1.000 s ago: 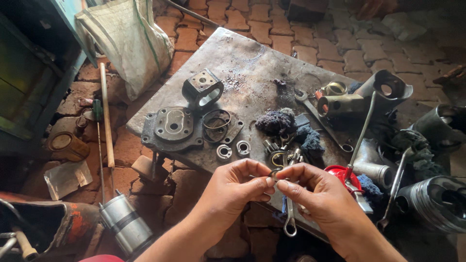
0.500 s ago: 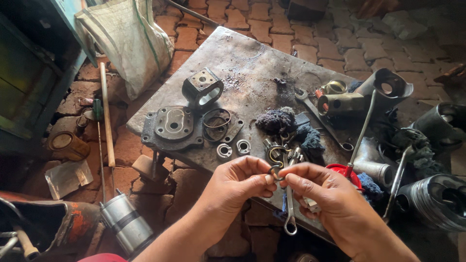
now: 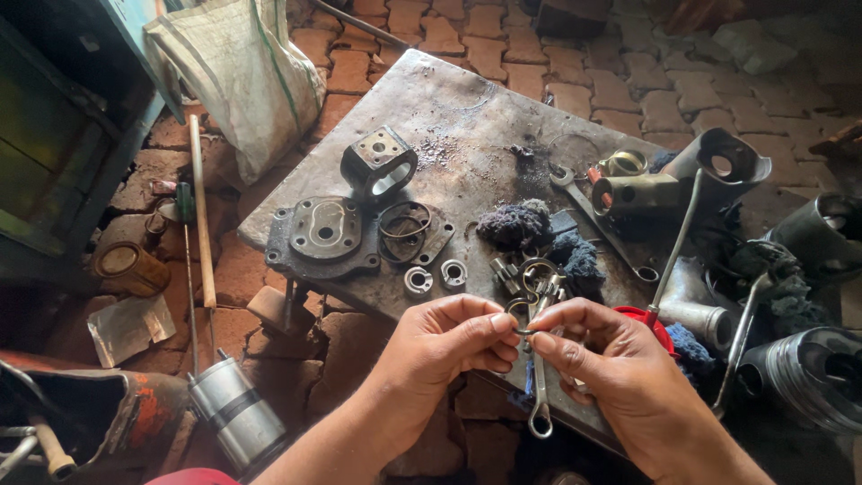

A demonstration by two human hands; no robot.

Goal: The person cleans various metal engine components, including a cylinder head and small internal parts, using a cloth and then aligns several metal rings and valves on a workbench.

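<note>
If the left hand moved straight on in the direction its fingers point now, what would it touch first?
The left hand points right, fingertips pinching a small metal ring. Straight on, it would almost at once meet the fingertips of the right hand, which pinch the same ring.

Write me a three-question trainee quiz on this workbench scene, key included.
1. True or false: both hands pinch one small metal ring between their fingertips.
2. What lies nearest the flat cover plate? A) a red cap B) a pair of thin rings C) a canvas sack
3. What long tool hangs below the left hand and right hand?

Key: 1 true; 2 B, the thin rings; 3 a spanner.
</note>
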